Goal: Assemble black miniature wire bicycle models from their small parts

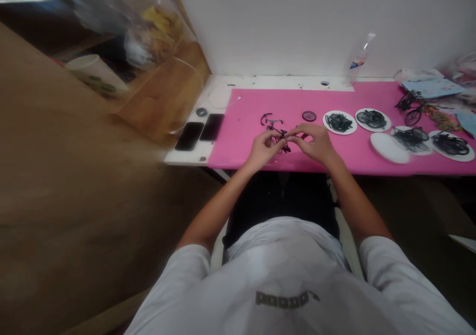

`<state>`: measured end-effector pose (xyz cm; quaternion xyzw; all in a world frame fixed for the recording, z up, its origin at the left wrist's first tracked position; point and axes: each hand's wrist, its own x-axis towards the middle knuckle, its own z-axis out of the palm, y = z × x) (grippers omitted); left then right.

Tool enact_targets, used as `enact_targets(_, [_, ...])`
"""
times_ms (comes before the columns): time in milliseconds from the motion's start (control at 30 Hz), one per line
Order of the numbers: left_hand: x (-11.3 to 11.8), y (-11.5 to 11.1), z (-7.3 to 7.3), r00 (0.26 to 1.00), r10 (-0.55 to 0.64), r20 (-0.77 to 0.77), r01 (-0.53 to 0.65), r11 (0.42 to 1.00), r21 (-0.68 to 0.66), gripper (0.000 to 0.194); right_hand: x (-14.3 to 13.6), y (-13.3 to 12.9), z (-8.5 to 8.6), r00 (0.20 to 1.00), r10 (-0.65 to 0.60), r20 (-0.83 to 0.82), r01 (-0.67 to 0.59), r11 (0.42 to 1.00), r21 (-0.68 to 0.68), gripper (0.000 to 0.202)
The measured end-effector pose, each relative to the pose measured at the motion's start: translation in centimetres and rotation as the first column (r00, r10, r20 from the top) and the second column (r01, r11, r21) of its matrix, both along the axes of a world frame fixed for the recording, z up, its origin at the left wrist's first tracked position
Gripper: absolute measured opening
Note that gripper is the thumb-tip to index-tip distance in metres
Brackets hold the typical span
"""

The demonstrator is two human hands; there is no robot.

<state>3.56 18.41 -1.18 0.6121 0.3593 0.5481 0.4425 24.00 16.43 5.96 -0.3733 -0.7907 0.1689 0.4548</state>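
Observation:
My left hand [262, 149] and my right hand [315, 142] meet above the pink mat [247, 127]. Between their fingertips is a small black model bicycle frame [286, 148], partly hidden by the fingers. Both hands are closed in a pinch on it. Just beyond my left hand lie a small handlebar-shaped piece [275, 122] and a curved black piece [265, 119]. A little black spoked wheel [309, 116] rests flat on the mat, past my right hand.
White plates [356, 123] of black parts stand to the right, with a white lid-like disc [389, 148] among them. A model bicycle [412, 111] stands near packets at far right. Two phones [189, 137] lie left. A clear bottle [362, 55] stands behind.

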Motion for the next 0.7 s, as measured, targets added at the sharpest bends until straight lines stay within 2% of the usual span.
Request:
enact_targets(233, [-0.4,0.4,-0.5,0.999,-0.020,-0.039,0.020,1.000,0.015,0.038,-0.2,0.1,-0.3,1.000,-0.014,-0.005,0.014,0.999,-0.048,0.040])
enact_targets(367, [-1.1,1.1,-0.4,0.999,0.027,-0.044,-0.027,1.000,0.015,0.037,0.1,0.5,-0.6,0.999,-0.045,-0.018,0.043,0.994,-0.100,0.048])
enact_targets(467, [-1.8,1.8,-0.3,0.997,0.071,-0.033,-0.071,0.997,0.005,0.038,0.4,1.0,-1.0,0.998,-0.069,0.006,0.069,0.992,-0.104,0.046])
enact_targets(567, [-3.1,2.6,0.2,0.993,0.119,-0.011,-0.119,0.993,0.008,0.040,0.4,1.5,-1.6,0.995,-0.096,0.039,0.099,0.992,-0.077,0.039])
enact_targets(700, [-6.5,4.0,1.5,0.978,0.204,-0.036,-0.201,0.977,0.069,0.043,-0.1,1.4,-2.3,0.991,-0.059,0.119,0.066,0.996,-0.055,0.027])
